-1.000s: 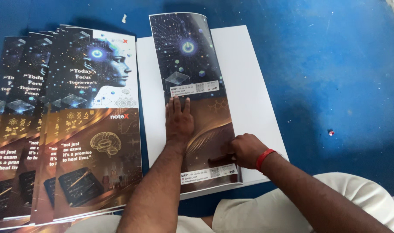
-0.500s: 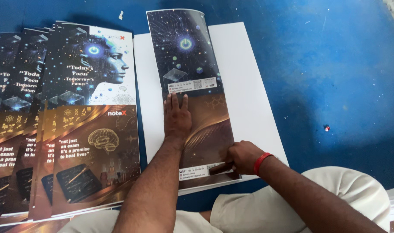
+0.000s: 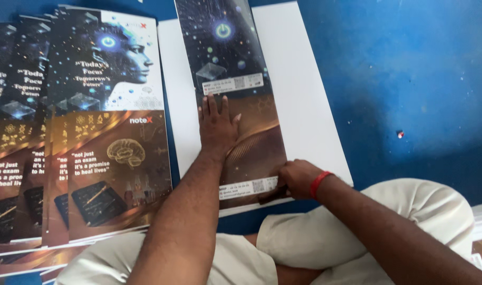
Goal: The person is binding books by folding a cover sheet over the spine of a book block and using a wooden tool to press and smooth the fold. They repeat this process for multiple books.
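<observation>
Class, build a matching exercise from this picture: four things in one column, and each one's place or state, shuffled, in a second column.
1. left hand
2. right hand
3. stack of printed covers
4. red wristband

a. fanned out on the blue floor
b. flat on the folded cover, fingers spread
c. around the right wrist
d. pressing the folded cover's near edge

Pairs: 1-b, 2-d, 3-a, 4-c

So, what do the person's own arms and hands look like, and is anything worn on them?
Both forearms are bare, with no sleeves in view. The right hand has a thin red thread band around its wrist. The left hand wears nothing: no ring, watch or glove is visible. No glove is on either hand.
</observation>
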